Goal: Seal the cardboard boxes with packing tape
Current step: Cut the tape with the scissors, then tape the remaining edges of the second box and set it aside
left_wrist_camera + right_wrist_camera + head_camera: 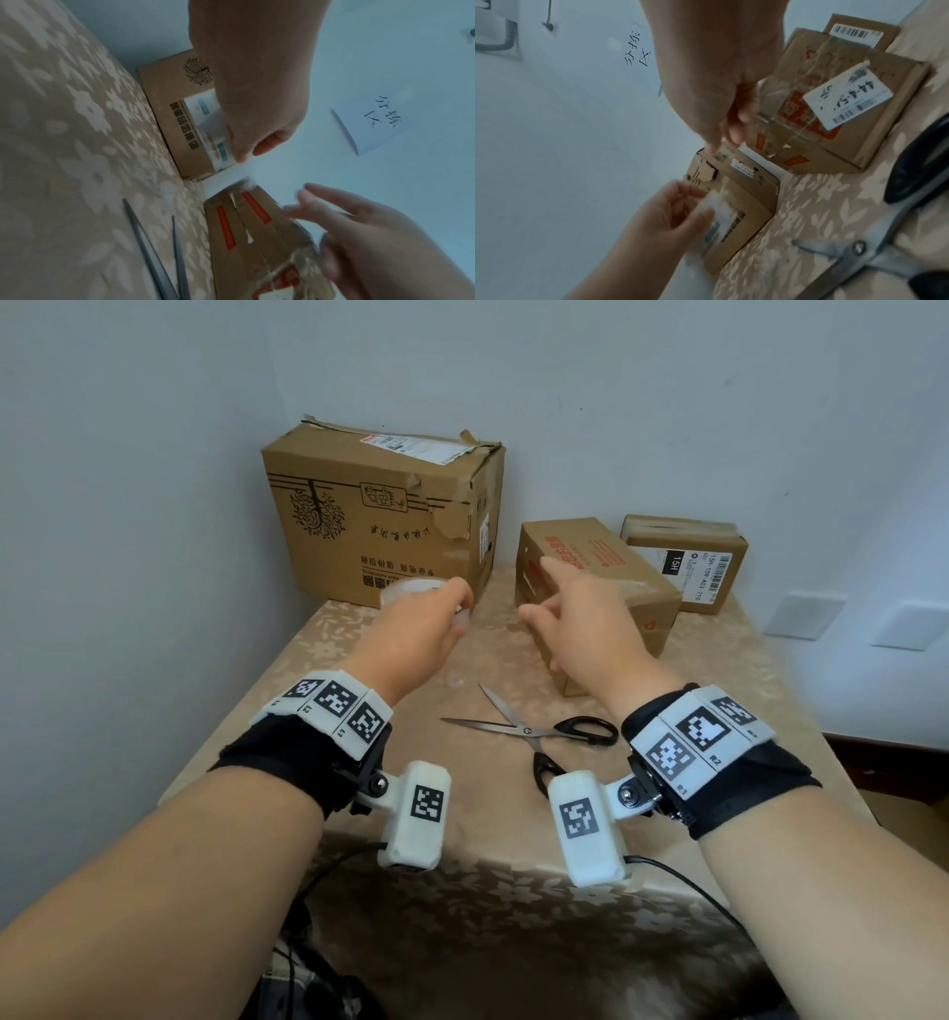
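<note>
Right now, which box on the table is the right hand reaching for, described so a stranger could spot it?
On the beige flowered table stand three cardboard boxes. It is the middle box, just past the scissors, with the right hand above it. Only this one carries red printing on top; the left box is far taller, and the right box has a barcode label.

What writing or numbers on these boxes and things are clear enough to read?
"15H" on the black label of the small box.
"44-4-5", rest cut off, on the white tag of the middle box.
"R1", "R2" on the right wristband.
Chinese print on the big box and handwriting on the wall note: too blurred to read.
</note>
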`<control>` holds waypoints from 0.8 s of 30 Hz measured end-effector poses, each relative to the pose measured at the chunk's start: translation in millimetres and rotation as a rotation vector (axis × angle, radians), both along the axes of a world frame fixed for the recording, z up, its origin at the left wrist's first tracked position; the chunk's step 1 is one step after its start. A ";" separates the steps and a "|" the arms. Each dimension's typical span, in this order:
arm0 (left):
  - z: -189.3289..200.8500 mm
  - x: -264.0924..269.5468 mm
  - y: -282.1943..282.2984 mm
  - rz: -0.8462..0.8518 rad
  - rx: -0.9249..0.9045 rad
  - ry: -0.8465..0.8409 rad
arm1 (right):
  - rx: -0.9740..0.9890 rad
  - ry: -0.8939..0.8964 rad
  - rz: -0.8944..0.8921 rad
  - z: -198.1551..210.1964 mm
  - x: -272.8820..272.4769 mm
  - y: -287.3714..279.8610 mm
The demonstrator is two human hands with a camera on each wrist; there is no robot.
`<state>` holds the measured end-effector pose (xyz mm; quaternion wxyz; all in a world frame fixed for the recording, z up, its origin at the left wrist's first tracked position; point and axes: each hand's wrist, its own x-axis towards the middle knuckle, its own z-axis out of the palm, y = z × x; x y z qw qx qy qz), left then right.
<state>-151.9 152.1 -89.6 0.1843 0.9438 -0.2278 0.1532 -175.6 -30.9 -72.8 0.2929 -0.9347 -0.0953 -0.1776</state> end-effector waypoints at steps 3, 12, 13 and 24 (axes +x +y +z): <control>-16.2 8.2 16.4 0.124 0.109 0.056 | -0.124 -0.256 -0.013 1.0 -3.5 -16.6; 4.8 -3.1 -42.9 0.028 0.135 -0.069 | -0.451 -0.027 -0.030 -20.2 14.5 -63.0; 8.0 -4.9 -59.9 -0.056 0.057 -0.083 | -0.410 -0.049 -0.016 -19.5 14.3 -63.6; -10.9 22.2 -104.2 -0.168 -0.048 0.078 | -0.248 -0.145 0.046 -29.4 14.9 -87.5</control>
